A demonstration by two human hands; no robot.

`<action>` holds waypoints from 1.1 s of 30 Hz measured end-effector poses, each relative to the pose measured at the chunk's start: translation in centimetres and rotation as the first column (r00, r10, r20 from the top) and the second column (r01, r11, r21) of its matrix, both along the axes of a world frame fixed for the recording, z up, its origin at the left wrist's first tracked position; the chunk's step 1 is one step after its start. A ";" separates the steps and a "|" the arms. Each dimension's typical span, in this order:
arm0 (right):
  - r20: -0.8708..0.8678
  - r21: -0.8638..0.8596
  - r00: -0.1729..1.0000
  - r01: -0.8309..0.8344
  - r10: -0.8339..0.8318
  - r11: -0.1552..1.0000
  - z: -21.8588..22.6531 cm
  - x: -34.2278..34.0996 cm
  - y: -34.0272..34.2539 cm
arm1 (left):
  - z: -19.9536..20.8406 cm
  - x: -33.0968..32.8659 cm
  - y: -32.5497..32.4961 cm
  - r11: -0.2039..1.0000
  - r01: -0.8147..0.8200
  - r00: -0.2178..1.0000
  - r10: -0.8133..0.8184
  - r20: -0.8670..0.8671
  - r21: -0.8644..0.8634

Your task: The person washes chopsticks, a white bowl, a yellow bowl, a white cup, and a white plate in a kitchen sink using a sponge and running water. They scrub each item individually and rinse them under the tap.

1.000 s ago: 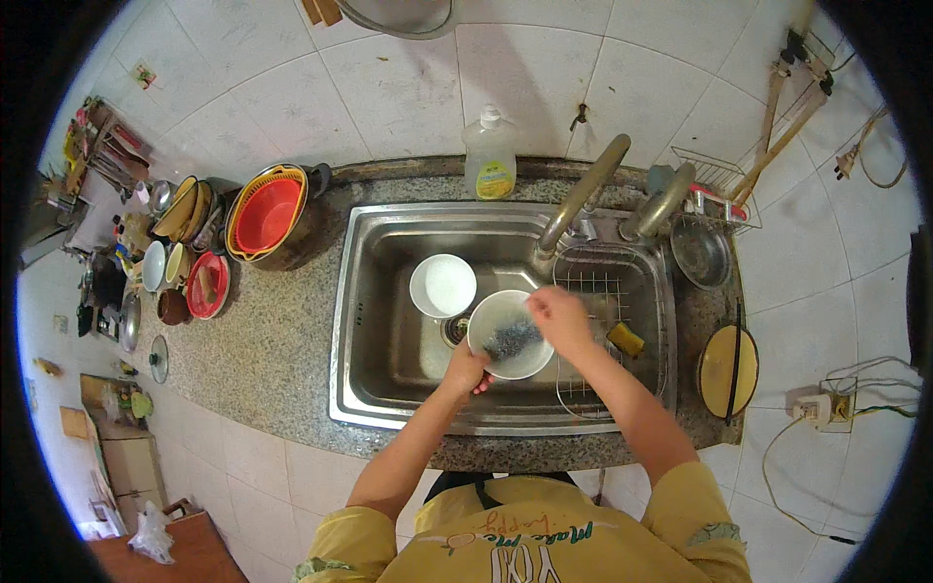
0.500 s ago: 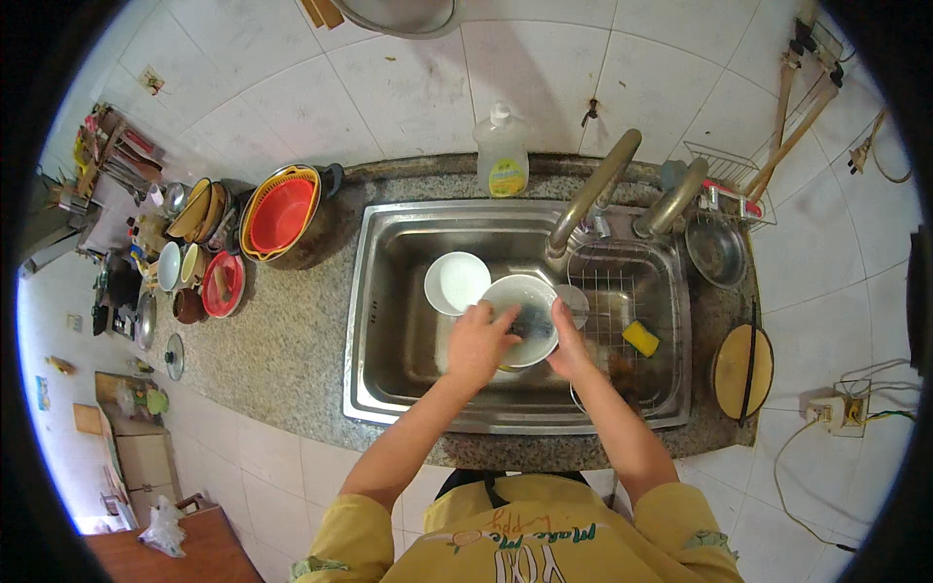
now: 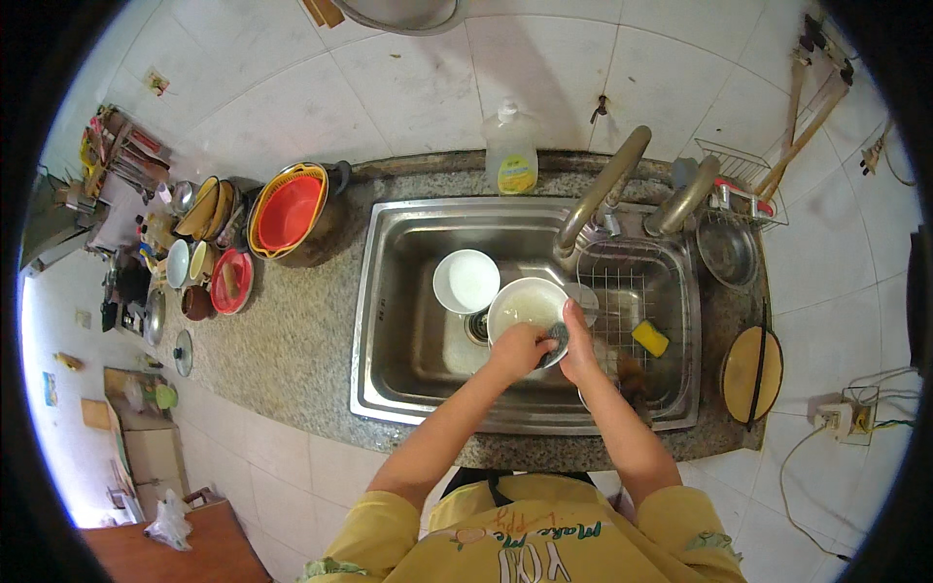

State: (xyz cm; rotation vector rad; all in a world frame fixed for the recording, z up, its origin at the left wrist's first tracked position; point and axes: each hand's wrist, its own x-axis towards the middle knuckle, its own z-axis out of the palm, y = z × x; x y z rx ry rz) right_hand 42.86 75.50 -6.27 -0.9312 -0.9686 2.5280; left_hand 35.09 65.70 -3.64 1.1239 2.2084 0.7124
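Over the sink, a white bowl (image 3: 515, 301) is tilted in my right hand (image 3: 578, 345), whose fingers and thumb grip its right side. My left hand (image 3: 518, 352) is closed on a dark grey scouring pad (image 3: 557, 338), pressing it against the near right inside wall of the bowl. Some cloudy, wet-looking film shows on the bowl's inner surface. A second white bowl (image 3: 466, 280) sits in the sink basin to the left, holding whitish liquid or foam.
The steel sink (image 3: 362, 330) has a drain, a wire rack (image 3: 612, 277) and a yellow sponge (image 3: 650, 338) at right. A tap (image 3: 607, 185) arches over it. Behind stands a soap bottle (image 3: 511, 155). A red basket (image 3: 292, 212) and dishes crowd the left counter.
My left hand has moved from the bowl's left inside toward its near right wall, taking the scouring pad with it. The bowl stays in my right hand. The view has shifted slightly.
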 end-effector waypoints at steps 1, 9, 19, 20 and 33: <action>-0.014 0.010 1.000 0.023 -0.023 1.000 -0.3 0.1 -0.1 | 2.1 0.3 -0.2 0.990 0.025 0.985 -0.048 -0.165 -0.139; -0.073 -0.183 0.997 0.003 -0.016 0.983 0.6 0.0 -1.2 | 1.6 -2.5 1.4 0.999 -0.045 0.813 0.029 -0.582 -0.013; -0.031 -0.103 0.999 -0.028 0.025 0.994 1.7 0.0 0.6 | 2.0 -0.3 -0.1 0.993 0.070 0.955 -0.095 -0.280 -0.100; -0.025 -0.092 0.999 -0.026 0.024 0.995 1.4 0.0 0.3 | 2.2 -0.4 -0.4 0.985 0.078 0.898 -0.136 -0.418 -0.154; 0.151 -0.179 0.950 -0.247 0.275 0.952 1.4 0.5 0.5 | 3.6 -4.6 3.2 0.724 0.651 0.603 -0.310 -0.735 0.228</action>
